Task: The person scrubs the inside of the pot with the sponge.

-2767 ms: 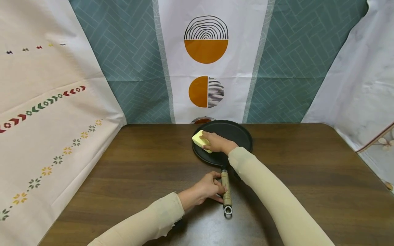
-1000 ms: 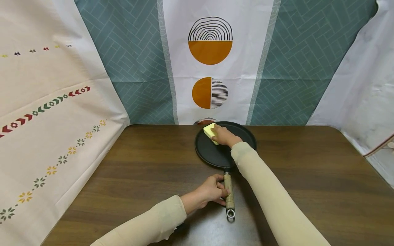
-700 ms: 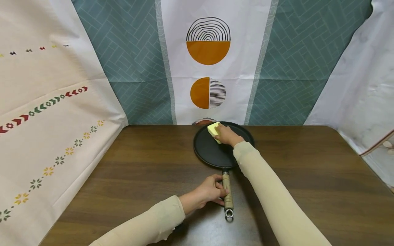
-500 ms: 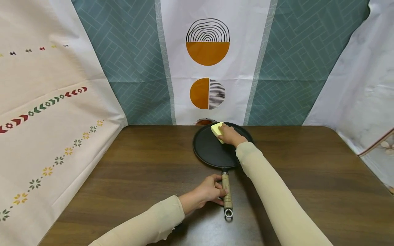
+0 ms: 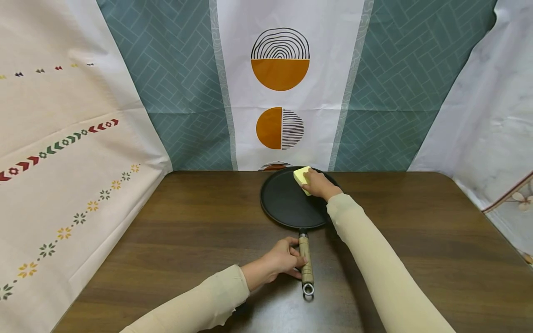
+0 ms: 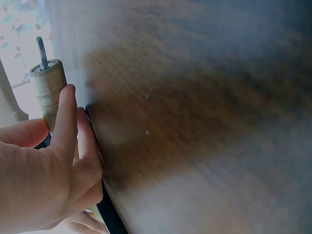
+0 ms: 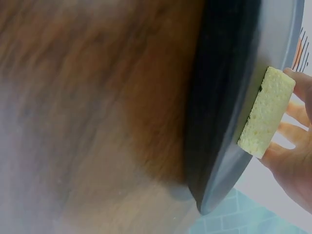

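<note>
Head view. Round, flat black griddle pan (image 5: 287,203) lies on the dark brown wooden worktop (image 5: 416,231), near the far edge, its wooden handle (image 5: 306,261) pointing toward the person. Metal hanging ring (image 5: 308,289) at the handle's near end. Right hand (image 5: 319,184) on the far right part of the pan, fingers curled over a pale yellow rectangular sponge (image 5: 300,176); the sponge sticks out to the left of the fingers and rests on the pan surface near its far rim. Nothing else lies in the pan. Left hand (image 5: 276,261) at the handle, fingers and thumb wrapped round its middle from the left side. Both arms in cream sleeves (image 5: 374,268). Behind the worktop hangs a patterned backdrop cloth (image 5: 280,88) with orange half-circles on white, teal panels either side.

Left wrist view. Left hand (image 6: 44,175) fills the lower left; fingers (image 6: 66,117) lie curled round the wooden handle (image 6: 48,85), thumb on the other side of it. Handle end with its metal stem shows above the fingertips. Blurred worktop (image 6: 204,122) takes up the rest.

Right wrist view. Pan (image 7: 226,97) seen edge-on, its dark rim against the worktop (image 7: 97,97). Sponge (image 7: 265,112) lies flat against the pan's surface. Fingers (image 7: 295,129) of the right hand (image 7: 292,156) sit on its back, pressing it to the pan; how far they wrap the sponge cannot be told here.
</note>
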### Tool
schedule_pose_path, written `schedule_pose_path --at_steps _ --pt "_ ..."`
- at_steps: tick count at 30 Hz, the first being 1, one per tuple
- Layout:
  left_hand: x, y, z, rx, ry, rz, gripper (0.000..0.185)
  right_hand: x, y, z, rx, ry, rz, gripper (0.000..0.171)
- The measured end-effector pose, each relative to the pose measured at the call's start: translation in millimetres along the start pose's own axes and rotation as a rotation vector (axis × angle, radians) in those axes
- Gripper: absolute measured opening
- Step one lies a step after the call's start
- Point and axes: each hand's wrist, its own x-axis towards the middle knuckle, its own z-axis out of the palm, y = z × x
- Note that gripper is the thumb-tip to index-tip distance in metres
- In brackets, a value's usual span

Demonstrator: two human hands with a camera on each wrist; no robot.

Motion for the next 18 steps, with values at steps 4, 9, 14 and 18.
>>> schedule_pose_path --at_steps 4,9,14,18 --pt "0.4 0.2 0.5 0.0 -0.001 -0.005 0.054 -2.8 3.5 -0.7 0.003 -0.006 0.002 0.058" --pt "0.0 0.7 0.1 -0.003 -0.002 -0.009 0.055 -8.6 5.3 -2.6 0.006 0.002 -0.005 0.058" --pt "0.1 1.1 0.3 -0.002 -0.007 -0.01 0.056 -16.1 9.1 -4.6 0.013 0.011 -0.011 0.058" --pt "0.6 0.7 -0.3 -0.001 -0.005 -0.011 0.057 -19.8 11.3 -5.4 0.014 0.019 -0.02 0.058"
